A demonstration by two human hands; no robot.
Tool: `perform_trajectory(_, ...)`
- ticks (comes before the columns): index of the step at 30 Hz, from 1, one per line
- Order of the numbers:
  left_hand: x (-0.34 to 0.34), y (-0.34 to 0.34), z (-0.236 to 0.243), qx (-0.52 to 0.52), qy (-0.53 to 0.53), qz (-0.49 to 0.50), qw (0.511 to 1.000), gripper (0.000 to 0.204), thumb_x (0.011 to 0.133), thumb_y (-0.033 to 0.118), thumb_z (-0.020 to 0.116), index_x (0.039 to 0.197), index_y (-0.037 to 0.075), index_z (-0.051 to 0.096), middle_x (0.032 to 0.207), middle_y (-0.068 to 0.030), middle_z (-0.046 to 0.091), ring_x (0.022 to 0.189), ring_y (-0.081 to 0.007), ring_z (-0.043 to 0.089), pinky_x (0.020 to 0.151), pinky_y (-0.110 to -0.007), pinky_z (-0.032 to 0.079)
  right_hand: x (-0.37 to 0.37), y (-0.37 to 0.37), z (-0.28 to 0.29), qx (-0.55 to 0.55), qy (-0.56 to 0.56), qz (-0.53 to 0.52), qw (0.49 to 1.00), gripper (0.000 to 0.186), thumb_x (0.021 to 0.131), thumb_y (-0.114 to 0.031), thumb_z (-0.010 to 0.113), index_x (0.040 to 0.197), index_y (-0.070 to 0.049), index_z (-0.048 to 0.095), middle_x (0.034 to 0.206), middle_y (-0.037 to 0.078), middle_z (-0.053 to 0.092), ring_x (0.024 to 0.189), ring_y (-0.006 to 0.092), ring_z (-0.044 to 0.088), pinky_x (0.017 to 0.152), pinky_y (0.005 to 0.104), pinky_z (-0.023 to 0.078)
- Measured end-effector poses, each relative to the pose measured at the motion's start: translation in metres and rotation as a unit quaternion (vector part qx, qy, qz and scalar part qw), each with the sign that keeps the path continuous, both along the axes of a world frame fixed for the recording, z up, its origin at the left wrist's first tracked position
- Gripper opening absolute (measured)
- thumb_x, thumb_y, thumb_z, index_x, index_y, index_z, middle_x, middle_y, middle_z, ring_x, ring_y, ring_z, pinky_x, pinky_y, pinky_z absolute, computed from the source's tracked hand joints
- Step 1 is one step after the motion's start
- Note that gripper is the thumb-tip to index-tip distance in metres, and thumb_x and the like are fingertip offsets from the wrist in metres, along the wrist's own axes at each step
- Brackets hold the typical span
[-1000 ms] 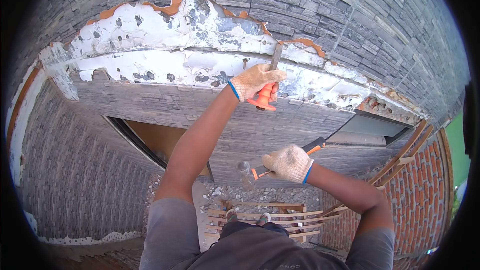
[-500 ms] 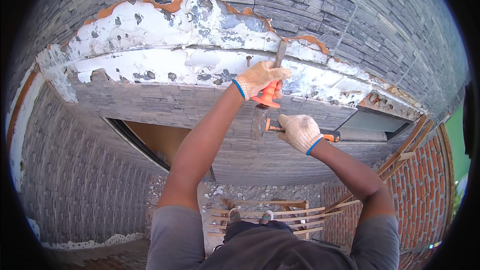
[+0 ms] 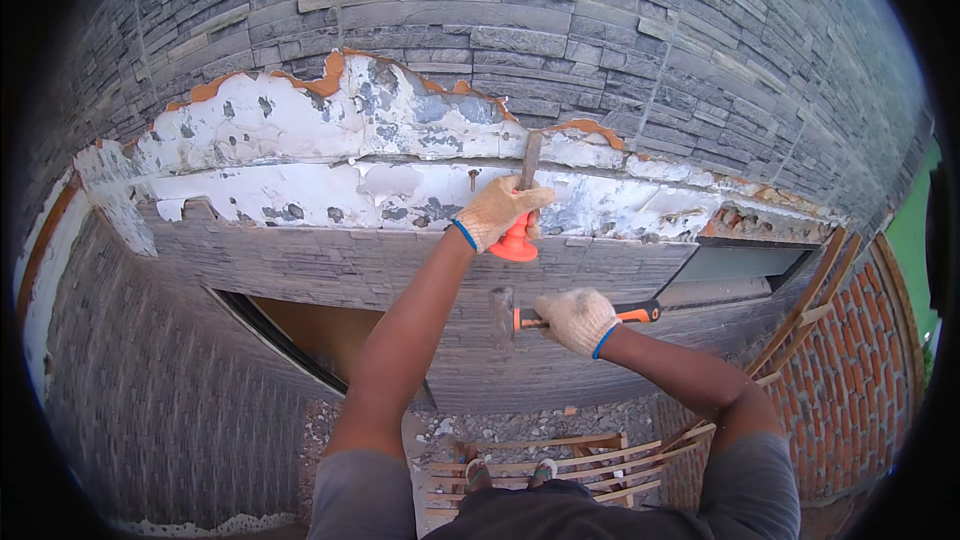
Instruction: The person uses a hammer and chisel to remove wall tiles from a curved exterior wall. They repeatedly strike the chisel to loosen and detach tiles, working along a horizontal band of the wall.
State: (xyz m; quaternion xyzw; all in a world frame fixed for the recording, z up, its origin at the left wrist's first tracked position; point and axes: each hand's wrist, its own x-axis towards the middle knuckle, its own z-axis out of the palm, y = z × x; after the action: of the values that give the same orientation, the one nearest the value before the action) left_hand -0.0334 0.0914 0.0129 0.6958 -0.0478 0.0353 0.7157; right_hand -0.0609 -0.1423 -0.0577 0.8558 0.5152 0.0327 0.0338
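Note:
A cream work glove with a blue cuff covers my left hand, which is closed round a chisel with an orange hand guard. The flat blade points up, its tip at the broken edge where the grey stone cladding meets the exposed white strip. Below it, my right hand, gloved alike, grips a hammer by its black and orange handle close to the head. A gap separates the hammer head from the chisel's lower end.
Grey stone-look cladding continues above the strip. A nail or bolt sticks out left of the chisel. Window openings lie below. My feet stand on a wooden slat platform above rubble. Wooden poles lean near a brick wall at right.
The hammer has drawn down and away from the chisel's end, where it was before. My left hand keeps the chisel at the same seam. The whole view has tilted up a little.

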Motion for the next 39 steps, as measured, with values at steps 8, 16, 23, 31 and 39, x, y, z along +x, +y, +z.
perform_trajectory(8, 0.016, -0.011, -0.010, -0.025, -0.037, 0.020, 0.999, 0.028, 0.093, 0.027, 0.072, 0.093, 0.003, 0.057, 0.072, -0.0044, 0.057, 0.060, -0.0170, 0.061, 0.057, -0.033, 0.052, 0.024, 0.005, 0.016, -0.036, 0.063, 0.007, 0.997, 0.018, 0.089, -0.026, 0.066, 0.100, -0.011, 0.069, 0.083, 0.014, 0.073, 0.082, 0.0350, 0.074, 0.069, 0.0500, 0.057)
perform_trajectory(16, 0.010, -0.014, -0.009, -0.089, -0.014, -0.007, 0.996, 0.029, 0.094, 0.028, 0.071, 0.090, 0.004, 0.056, 0.071, -0.0047, 0.054, 0.058, -0.0167, 0.057, 0.056, -0.034, 0.052, -0.011, -0.022, 0.003, -0.210, 0.114, 0.074, 0.968, 0.027, 0.087, -0.027, 0.070, 0.109, -0.012, 0.069, 0.091, 0.014, 0.074, 0.088, 0.0355, 0.073, 0.073, 0.0504, 0.058)
perform_trajectory(23, 0.006, -0.018, -0.009, -0.092, -0.006, 0.017, 0.996, 0.027, 0.094, 0.026, 0.071, 0.096, 0.002, 0.058, 0.071, -0.0054, 0.055, 0.060, -0.0182, 0.061, 0.055, -0.035, 0.052, 0.049, -0.017, 0.035, 0.003, 0.022, 0.001, 1.000, 0.019, 0.088, -0.026, 0.070, 0.093, -0.008, 0.066, 0.077, 0.013, 0.071, 0.075, 0.0342, 0.072, 0.064, 0.0491, 0.056)
perform_trajectory(31, -0.002, -0.011, -0.006, -0.098, -0.013, 0.038, 0.994, 0.027, 0.093, 0.025, 0.071, 0.095, 0.002, 0.056, 0.070, -0.0058, 0.054, 0.057, -0.0183, 0.059, 0.054, -0.035, 0.051, -0.020, -0.060, -0.025, -0.188, 0.173, 0.058, 0.965, 0.024, 0.090, -0.029, 0.069, 0.102, -0.009, 0.066, 0.083, 0.014, 0.072, 0.081, 0.0343, 0.073, 0.071, 0.0495, 0.056)
perform_trajectory(39, -0.003, -0.003, 0.001, -0.065, 0.011, 0.050, 0.997, 0.026, 0.093, 0.024, 0.071, 0.087, 0.004, 0.057, 0.068, -0.0047, 0.053, 0.056, -0.0159, 0.056, 0.051, -0.032, 0.050, -0.026, -0.039, -0.010, -0.154, 0.198, 0.009, 0.968, 0.028, 0.090, -0.034, 0.065, 0.102, -0.009, 0.066, 0.081, 0.015, 0.072, 0.078, 0.0344, 0.073, 0.070, 0.0486, 0.057)
